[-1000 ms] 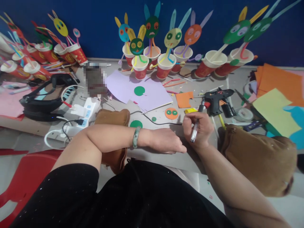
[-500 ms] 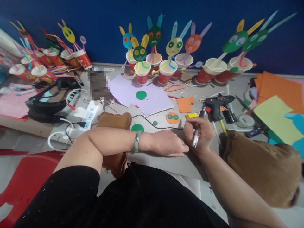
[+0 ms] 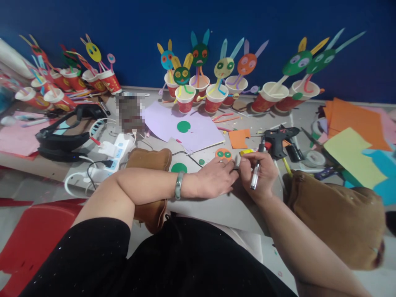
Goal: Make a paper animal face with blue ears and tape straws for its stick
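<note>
My right hand [image 3: 260, 175] is closed around a pen [image 3: 255, 176], which slants upward between thumb and fingers. Beside it, my left hand [image 3: 216, 177] is palm down, its fingers spread a little and touching the table. Just beyond the left fingers lies an orange paper disc [image 3: 223, 154] with two green circles on it, its lower edge partly covered. A small green disc [image 3: 201, 162] and a larger green disc [image 3: 179, 168] lie left of it. Another green disc [image 3: 183, 126] rests on a purple sheet [image 3: 161, 119].
Red paper cups [image 3: 212, 104] holding paper animal figures line the back. A black glue gun [image 3: 278, 140] lies right of centre, near orange sheets [image 3: 355, 123]. Brown cushions [image 3: 337, 222] flank the arms. A white power strip [image 3: 119, 154] and black headset [image 3: 58, 142] are at left.
My left hand has shifted left and up toward the orange disc, its fingers now more spread. My right hand still holds the pen. The camera view has moved slightly.
</note>
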Demonstrator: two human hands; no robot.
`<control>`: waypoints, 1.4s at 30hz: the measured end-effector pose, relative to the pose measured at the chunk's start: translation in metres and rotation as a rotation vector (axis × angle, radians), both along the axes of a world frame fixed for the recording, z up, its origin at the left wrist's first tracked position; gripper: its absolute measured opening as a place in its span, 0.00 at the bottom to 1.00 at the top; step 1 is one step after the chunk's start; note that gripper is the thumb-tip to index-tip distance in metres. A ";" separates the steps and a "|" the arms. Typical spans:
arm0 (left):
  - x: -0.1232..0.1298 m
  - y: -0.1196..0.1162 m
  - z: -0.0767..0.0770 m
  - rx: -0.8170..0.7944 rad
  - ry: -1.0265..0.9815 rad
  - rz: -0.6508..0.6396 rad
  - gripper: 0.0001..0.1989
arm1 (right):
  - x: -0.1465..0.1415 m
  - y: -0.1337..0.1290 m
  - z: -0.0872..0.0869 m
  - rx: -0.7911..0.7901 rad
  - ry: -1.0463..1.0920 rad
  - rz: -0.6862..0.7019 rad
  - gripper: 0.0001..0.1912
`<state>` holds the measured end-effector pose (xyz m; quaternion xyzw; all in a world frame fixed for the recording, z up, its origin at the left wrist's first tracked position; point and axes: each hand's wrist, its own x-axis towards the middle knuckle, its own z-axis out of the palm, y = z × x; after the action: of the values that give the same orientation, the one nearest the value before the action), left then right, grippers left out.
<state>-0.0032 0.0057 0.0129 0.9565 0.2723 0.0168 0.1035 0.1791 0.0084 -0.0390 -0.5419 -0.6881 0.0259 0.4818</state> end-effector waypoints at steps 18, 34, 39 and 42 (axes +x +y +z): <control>-0.003 0.000 0.011 -0.107 0.146 0.010 0.23 | -0.011 -0.002 0.004 -0.054 0.085 0.062 0.03; -0.021 -0.033 0.014 0.274 -0.015 -0.361 0.11 | 0.019 -0.041 0.087 -0.908 -0.884 0.097 0.19; -0.051 -0.067 0.032 0.247 -0.015 -0.357 0.10 | 0.043 -0.047 0.074 -1.020 -1.030 0.057 0.23; -0.072 -0.085 0.043 0.192 0.077 -0.276 0.09 | 0.053 -0.045 0.068 -1.023 -1.045 0.036 0.24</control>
<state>-0.0752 -0.0797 0.0563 0.9902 0.1392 -0.0081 0.0023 0.2322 -0.0365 0.0287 -0.6295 -0.7388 0.0898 -0.2232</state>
